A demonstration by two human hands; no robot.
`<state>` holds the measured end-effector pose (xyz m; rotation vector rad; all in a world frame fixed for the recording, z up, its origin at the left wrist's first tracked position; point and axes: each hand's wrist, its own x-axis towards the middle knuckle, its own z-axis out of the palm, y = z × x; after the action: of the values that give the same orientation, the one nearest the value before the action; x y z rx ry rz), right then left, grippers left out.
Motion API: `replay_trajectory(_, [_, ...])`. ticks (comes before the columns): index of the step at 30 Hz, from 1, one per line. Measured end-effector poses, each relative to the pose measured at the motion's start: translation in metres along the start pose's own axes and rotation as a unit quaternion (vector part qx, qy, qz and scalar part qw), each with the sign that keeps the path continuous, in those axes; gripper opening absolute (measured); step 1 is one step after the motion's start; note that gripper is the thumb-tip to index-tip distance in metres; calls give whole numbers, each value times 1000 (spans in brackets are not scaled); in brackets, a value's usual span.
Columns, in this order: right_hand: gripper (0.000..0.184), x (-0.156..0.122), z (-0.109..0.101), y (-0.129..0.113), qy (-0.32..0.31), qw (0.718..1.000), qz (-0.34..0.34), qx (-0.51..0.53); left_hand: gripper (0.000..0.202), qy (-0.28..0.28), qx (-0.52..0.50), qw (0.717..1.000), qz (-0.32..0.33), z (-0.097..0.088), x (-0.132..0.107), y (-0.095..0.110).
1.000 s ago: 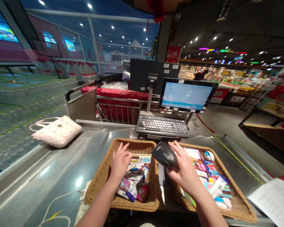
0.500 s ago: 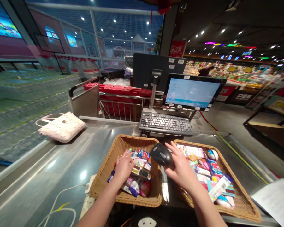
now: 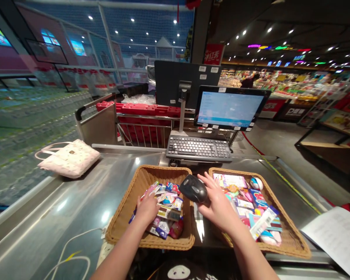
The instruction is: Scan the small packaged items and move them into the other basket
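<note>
Banded packet [image 3: 169, 213] had gone from left hand [image 3: 147, 208] into left basket [image 3: 150, 242], near edge of tabletop [image 3: 125, 161]. Whether that hand gripped the slim tube [image 3: 153, 187], I couldn't tell. Right hand [image 3: 218, 204] held scanner [image 3: 193, 188]: judged light, stiff, handle best.

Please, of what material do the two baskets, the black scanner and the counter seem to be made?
Left basket and right basket: wicker or a plastic imitation, brown with low sheen; the woven pattern shows.
Black scanner: probably hard plastic, smooth, with soft highlights.
Counter: apparently stainless steel, fairly glossy; its grey surface reflects bright light spots.
</note>
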<state>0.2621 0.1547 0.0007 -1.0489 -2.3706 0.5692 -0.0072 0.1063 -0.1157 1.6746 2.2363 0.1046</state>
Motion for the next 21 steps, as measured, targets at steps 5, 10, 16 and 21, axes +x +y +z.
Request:
replay_trajectory(5, [54,-11,-14,11,42,999,2,-4,32,56,14,998,12,-7,-4,11])
replay_trajectory(10, [58,-29,-48,34,111,993,22,-33,37,107,-23,989,99,-23,-1,57])
replay_trajectory(16, [52,-61,-90,72,208,973,43,-90,37,123,-41,952,278,-32,7,155])
replay_trajectory(21, [57,-87,-112,93,239,960,95,-111,37,103,-16,895,434,-14,17,243])
